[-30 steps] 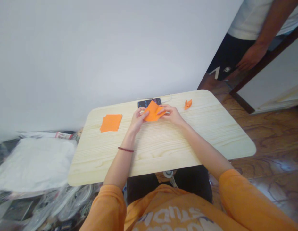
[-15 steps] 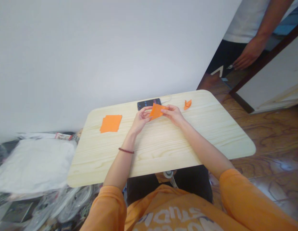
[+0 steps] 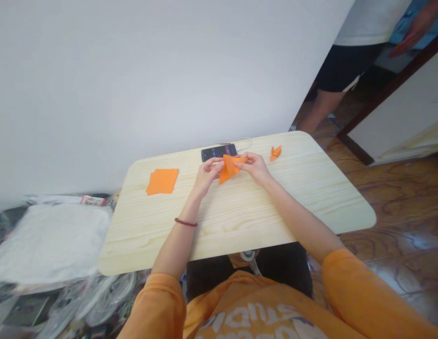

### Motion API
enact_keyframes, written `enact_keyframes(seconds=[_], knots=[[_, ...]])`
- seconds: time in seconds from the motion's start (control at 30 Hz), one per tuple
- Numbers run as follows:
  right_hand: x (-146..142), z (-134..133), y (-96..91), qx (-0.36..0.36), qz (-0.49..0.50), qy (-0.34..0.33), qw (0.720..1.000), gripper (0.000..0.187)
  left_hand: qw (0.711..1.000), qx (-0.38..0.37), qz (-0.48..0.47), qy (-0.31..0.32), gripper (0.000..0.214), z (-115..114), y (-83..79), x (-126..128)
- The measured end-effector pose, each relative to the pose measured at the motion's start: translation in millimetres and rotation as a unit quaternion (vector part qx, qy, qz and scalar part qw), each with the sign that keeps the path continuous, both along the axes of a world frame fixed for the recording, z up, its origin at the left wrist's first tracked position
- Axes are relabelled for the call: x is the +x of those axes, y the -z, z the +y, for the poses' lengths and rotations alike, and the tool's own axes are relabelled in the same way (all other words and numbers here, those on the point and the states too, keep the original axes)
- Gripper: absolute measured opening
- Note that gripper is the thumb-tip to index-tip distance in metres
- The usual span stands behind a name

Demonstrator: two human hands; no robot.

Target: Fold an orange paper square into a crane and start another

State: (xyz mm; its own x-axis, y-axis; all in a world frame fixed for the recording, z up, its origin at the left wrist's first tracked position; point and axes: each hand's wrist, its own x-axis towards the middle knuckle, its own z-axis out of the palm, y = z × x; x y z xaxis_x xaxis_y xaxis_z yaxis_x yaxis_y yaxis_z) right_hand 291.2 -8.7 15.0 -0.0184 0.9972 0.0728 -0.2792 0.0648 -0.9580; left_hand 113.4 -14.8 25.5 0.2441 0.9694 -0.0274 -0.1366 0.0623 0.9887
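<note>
Pinching folded orange paper (image 3: 228,166), tip pointing down-left.

Up at one o'clock, a person (image 3: 360,42) in a white T-shirt and black shorts stands beyond a dark door frame (image 3: 381,99)! Dead ahead at twelve, a black smartphone (image 3: 219,152) lies on the pale wood-grain worktop (image 3: 240,226), a white cable (image 3: 245,141) curling behind it. At nine o'clock, a white cloth bundle (image 3: 51,242); at eight, clear plastic bags (image 3: 99,301); at three, a glossy wooden floor (image 3: 392,197).
</note>
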Motion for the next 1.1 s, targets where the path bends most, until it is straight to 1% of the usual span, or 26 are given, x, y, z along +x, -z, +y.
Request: enact_keyframes(seconds=[0.1,0.17,0.37,0.47,0.5,0.53,0.6,0.67,0.73,0.83,1.1], knots=[[-1,-1,0.4,0.013,-0.030,-0.022,0.999,0.031,0.997,0.052,0.043,-0.044,0.042,-1,-0.6,2],[-1,-1,1.7,0.011,-0.046,-0.028,0.998,0.032,0.994,0.072,0.055,-0.064,0.042,-2,-0.5,3],[-1,0,4.0,-0.002,-0.062,-0.019,0.998,0.036,0.992,0.051,0.058,-0.098,0.041,0,1.9,2],[-1,-2,1.8,0.007,-0.058,-0.011,0.998,0.035,0.990,0.043,0.053,-0.120,0.040,1,4.2,3],[-2,-4,0.7,0.008,-0.050,-0.009,0.999,0.037,0.990,0.042,0.048,-0.128,0.040,1,5.2,3],[-3,-5,-0.5,0.004,-0.035,-0.005,0.999,0.045,0.989,0.044,0.042,-0.136,0.039,1,6.3,4],[-5,-8,-2.5,-0.034,0.013,-0.019,0.999,0.069,0.986,0.052,0.029,-0.153,0.039,1,8.4,6],[-7,-10,-3.5,-0.080,0.054,-0.047,0.994,0.080,0.984,0.062,0.017,-0.164,0.038,1,9.9,7],[-9,-11,-3.4,-0.116,0.074,-0.069,0.988,0.077,0.983,0.072,0.010,-0.169,0.038,1,10.1,8],[-8,-9,-2.2,-0.142,0.077,-0.074,0.984,0.067,0.980,0.089,-0.002,-0.177,0.037,-1,8.0,8],[-9,-10,-4.2,-0.142,0.068,-0.054,0.986,0.059,0.975,0.104,-0.004,-0.199,0.037,-4,3.6,9]])
